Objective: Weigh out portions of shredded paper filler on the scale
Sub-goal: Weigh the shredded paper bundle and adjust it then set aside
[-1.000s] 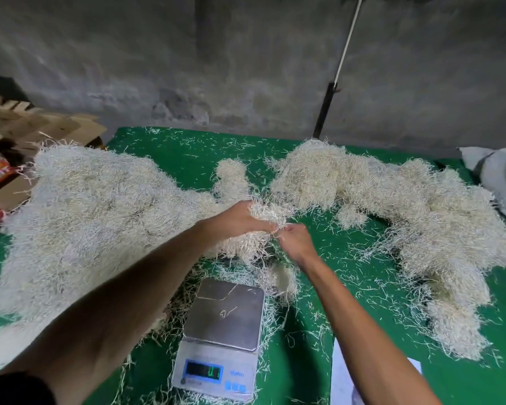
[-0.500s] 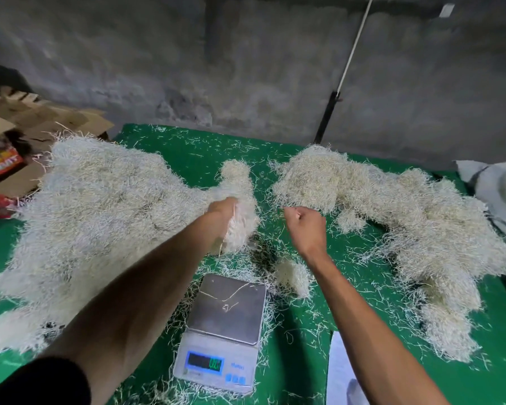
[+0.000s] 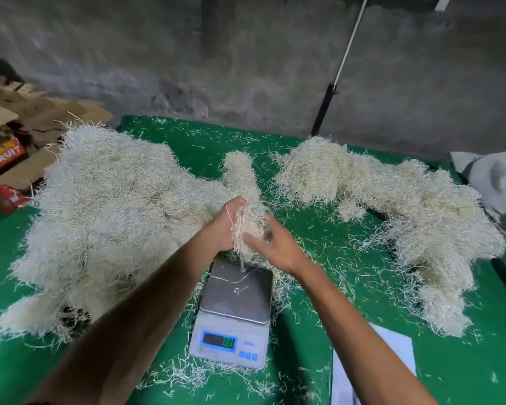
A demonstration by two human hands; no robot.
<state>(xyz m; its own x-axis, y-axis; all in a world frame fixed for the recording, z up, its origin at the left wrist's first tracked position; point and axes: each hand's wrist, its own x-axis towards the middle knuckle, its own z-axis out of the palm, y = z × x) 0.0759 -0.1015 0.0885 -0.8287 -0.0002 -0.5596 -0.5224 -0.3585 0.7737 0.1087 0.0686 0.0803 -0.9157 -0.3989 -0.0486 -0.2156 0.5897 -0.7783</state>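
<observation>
A white digital scale [image 3: 234, 314] with a steel platter and lit blue display sits on the green table [image 3: 333, 361], only a few strands on the platter. Just above its far edge hangs a handful of shredded paper filler [image 3: 247, 226]. My left hand [image 3: 227, 225] grips that clump from the left. My right hand [image 3: 275, 244] has its fingers spread and touches the clump from the right. A big heap of filler [image 3: 108, 206] lies to the left, and a long lower heap [image 3: 392, 206] lies to the right.
Loose strands litter the green cloth around the scale. Cardboard boxes [image 3: 15, 141] are stacked off the table's left edge. A grey cloth [image 3: 497, 182] lies at the right edge. A white sheet [image 3: 389, 355] lies at the front right. A concrete wall stands behind.
My left hand has pulled a clump off the left heap and brought it nearer, over the scale's far edge. My right hand has uncurled from a fist and come against the clump.
</observation>
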